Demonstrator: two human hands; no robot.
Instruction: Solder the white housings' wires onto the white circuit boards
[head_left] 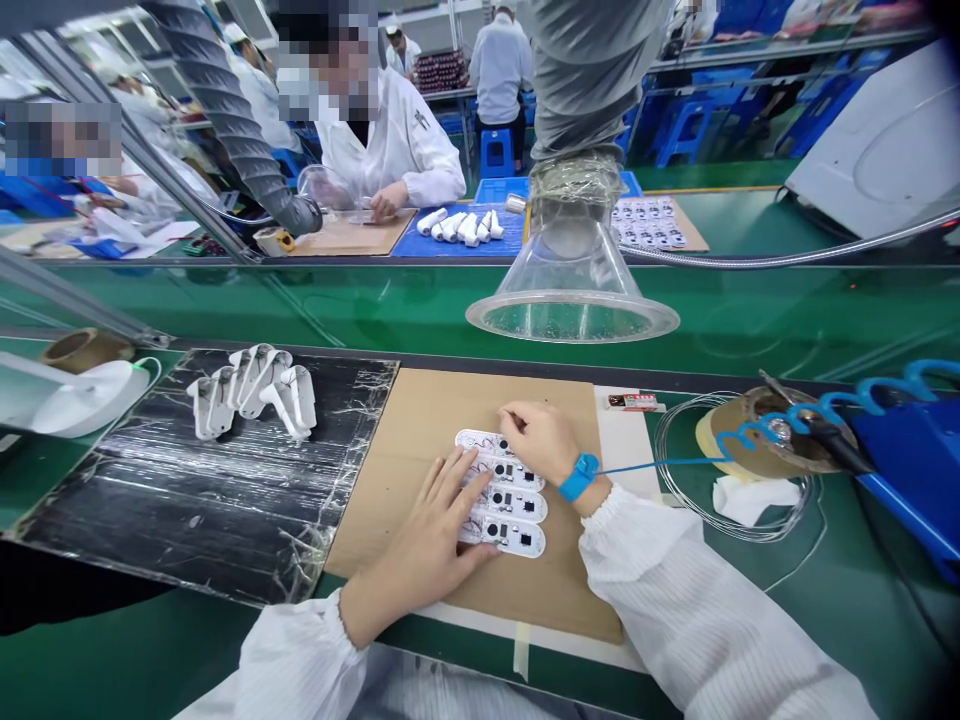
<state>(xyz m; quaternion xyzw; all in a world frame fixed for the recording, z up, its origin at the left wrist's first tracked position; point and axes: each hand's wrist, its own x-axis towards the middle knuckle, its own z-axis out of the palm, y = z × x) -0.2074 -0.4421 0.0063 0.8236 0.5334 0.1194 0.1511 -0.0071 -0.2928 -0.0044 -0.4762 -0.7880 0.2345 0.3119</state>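
Several white oblong circuit boards (517,505) lie side by side on a brown cardboard mat (427,420) in front of me. My left hand (435,530) lies flat on their left ends, fingers stretched out. My right hand (541,440) rests on the top boards with fingers curled down in a pinch; what it holds, if anything, is hidden. A blue wrist strap (579,476) sits on my right wrist, its cord running right.
A black mat (150,500) at the left carries several white plastic housings (251,390). A clear fume hood (574,300) hangs above the belt. A solder spool (776,435), wire coil, soldering iron and white tissue (754,497) lie right. Other people work across the belt.
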